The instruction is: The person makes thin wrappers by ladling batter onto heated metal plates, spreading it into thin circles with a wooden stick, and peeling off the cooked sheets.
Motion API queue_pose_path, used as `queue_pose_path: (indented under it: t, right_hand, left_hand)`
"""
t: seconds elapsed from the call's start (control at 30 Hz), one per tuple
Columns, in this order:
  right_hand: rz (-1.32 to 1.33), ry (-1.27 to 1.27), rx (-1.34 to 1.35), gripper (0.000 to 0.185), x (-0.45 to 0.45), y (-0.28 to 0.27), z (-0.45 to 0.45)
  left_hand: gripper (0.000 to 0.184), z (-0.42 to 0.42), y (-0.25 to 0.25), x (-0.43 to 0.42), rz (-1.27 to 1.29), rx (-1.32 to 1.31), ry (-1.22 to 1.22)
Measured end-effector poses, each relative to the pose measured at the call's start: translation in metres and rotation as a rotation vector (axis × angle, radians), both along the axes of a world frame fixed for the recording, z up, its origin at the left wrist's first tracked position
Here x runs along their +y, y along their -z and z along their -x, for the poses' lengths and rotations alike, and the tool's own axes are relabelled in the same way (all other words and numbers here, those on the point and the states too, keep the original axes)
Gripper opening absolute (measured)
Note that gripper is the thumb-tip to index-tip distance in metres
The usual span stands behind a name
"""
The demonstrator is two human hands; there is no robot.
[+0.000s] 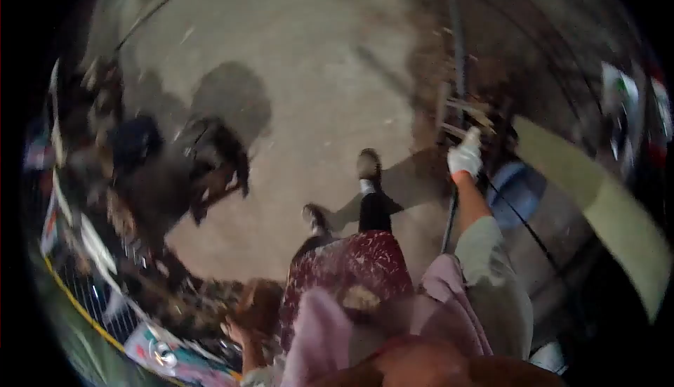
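Observation:
My right hand (465, 155), in a white glove with an orange cuff, reaches out to the right with its fingers drawn together. Close by are a small wooden frame (453, 128) and a long grey pole (455, 36); blur hides what the fingers hold, if anything. Low on the left, my left hand (237, 331) hangs beside a brown rounded object (260, 305) whose kind I cannot make out. Its fingers are smeared, so whether they touch that object does not show. Below me are a dark red patterned garment (351, 264) and my two shoes (368, 165).
Dark bulky objects (214, 155) stand on the concrete floor (330, 57) to the left. A cluttered heap (203, 303) lies by the left edge. At right are a pale curved sheet (597, 197), a blue basin-like thing (516, 194) and a thin dark line (523, 222).

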State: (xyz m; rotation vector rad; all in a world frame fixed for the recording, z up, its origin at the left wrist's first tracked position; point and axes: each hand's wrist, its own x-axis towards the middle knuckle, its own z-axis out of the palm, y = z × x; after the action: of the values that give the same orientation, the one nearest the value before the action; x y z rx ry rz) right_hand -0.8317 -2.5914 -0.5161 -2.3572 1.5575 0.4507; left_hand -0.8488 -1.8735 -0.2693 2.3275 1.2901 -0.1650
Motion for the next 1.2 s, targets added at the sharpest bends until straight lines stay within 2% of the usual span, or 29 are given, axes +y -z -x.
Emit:
queue_pose_path:
  t: [0.03,0.07,0.1,0.13,0.17,0.2,0.23,0.3,0.33,0.37,0.4,0.43,0.5,0.53,0.57,0.63,0.7,0.73,0.77,0.8,0.83,0.9,0.97,1.03,1.07,1.13,1.2]
  right_hand:
    - [-0.152,0.142,0.16,0.074,0.009,-0.03,-0.038]
    - [-0.206,0.086,0.274,0.069,0.013,-0.02,-0.045]
    - [-0.238,0.051,0.311,0.062,0.01,0.014,-0.041]
    - [-0.325,-0.237,0.249,0.056,-0.002,0.059,-0.023]
    - [-0.361,-0.167,0.481,0.05,0.025,-0.003,-0.057]
    - [-0.38,-0.207,0.486,0.051,0.029,0.008,-0.057]
    - [-0.348,-0.227,0.422,0.052,0.05,-0.011,-0.074]
    - [-0.473,-0.412,0.415,0.055,0.087,-0.057,-0.121]
    - [-0.451,-0.508,0.331,0.055,0.105,-0.053,-0.134]
    - [-0.431,-0.599,0.251,0.055,0.125,-0.055,-0.15]
    - [-0.549,-0.57,0.223,0.055,0.16,-0.058,-0.189]
    - [-0.591,-0.646,0.227,0.056,0.178,-0.042,-0.211]
    - [-0.672,-0.66,0.166,0.06,0.258,-0.086,-0.284]
    - [-0.671,-0.733,0.117,0.059,0.29,-0.082,-0.307]
    - [-0.698,-0.793,0.151,0.059,0.323,-0.083,-0.33]
    - [-0.757,-0.92,0.204,0.058,0.393,-0.078,-0.384]
    - [-0.662,-1.085,0.334,0.056,0.469,-0.086,-0.438]
    - [-0.613,-1.162,0.399,0.055,0.503,-0.084,-0.463]
    - [-0.654,-1.208,0.347,0.056,0.531,-0.072,-0.486]
    - [-0.694,-1.241,0.298,0.056,0.552,-0.061,-0.505]
    - [-0.731,-1.265,0.253,0.057,0.569,-0.051,-0.522]
    - [-0.661,-1.511,0.291,0.062,0.602,-0.035,-0.565]
    - [-0.524,-1.573,0.333,0.071,0.644,-0.032,-0.603]
    - [-0.48,-1.614,0.285,0.078,0.665,0.006,-0.635]
    - [-0.465,-1.587,0.317,0.085,0.682,0.011,-0.653]
    - [-0.405,-1.611,0.353,0.089,0.713,0.032,-0.684]
    - [-0.356,-1.715,0.29,0.082,0.724,0.071,-0.703]
  left_hand:
    - [0.044,0.008,-0.008,0.022,-0.017,-0.029,-0.067]
    - [0.044,0.018,-0.011,0.04,-0.026,-0.052,-0.129]
    - [0.044,0.027,-0.009,0.057,-0.018,-0.078,-0.191]
    - [0.044,0.035,-0.011,0.065,0.001,-0.105,-0.25]
    - [0.044,0.04,-0.018,0.057,0.045,-0.136,-0.279]
    - [0.037,0.01,-0.038,0.018,0.121,-0.19,-0.318]
    - [0.034,0.003,-0.044,0.011,0.061,-0.142,-0.307]
    - [0.035,0.038,-0.028,0.042,0.22,-0.032,-0.334]
    - [0.036,0.069,0.001,0.066,0.108,-0.013,-0.162]
    - [0.028,0.043,-0.012,0.055,0.129,0.089,-0.103]
    - [0.022,0.013,-0.007,0.046,0.154,0.004,-0.074]
    - [0.017,-0.01,-0.003,0.046,0.186,-0.093,-0.048]
    - [0.013,-0.023,0.008,0.068,0.326,-0.029,-0.055]
    - [0.011,-0.026,0.009,0.078,0.395,0.011,-0.059]
    - [0.01,-0.05,-0.004,0.082,0.226,0.121,0.172]
    - [0.01,-0.056,0.008,0.097,0.238,0.08,0.124]
    - [0.01,-0.069,-0.002,0.111,0.33,0.156,0.084]
    - [0.01,-0.075,-0.008,0.114,0.343,0.162,0.002]
    - [0.01,-0.086,-0.012,0.117,0.354,0.164,-0.075]
    - [0.01,-0.093,-0.017,0.124,0.327,0.172,0.008]
    - [0.009,-0.1,-0.022,0.127,0.363,0.217,-0.027]
    - [0.008,-0.111,-0.03,0.125,0.447,0.309,-0.089]
    - [0.008,-0.051,0.017,0.123,0.718,0.283,-0.368]
    - [0.008,-0.09,0.006,0.096,0.685,0.211,-0.569]
    - [0.01,-0.158,-0.028,0.101,0.641,0.253,-0.556]
    - [0.014,-0.09,0.03,0.049,0.547,0.059,-0.636]
    - [0.015,-0.093,0.033,0.034,0.518,0.043,-0.651]
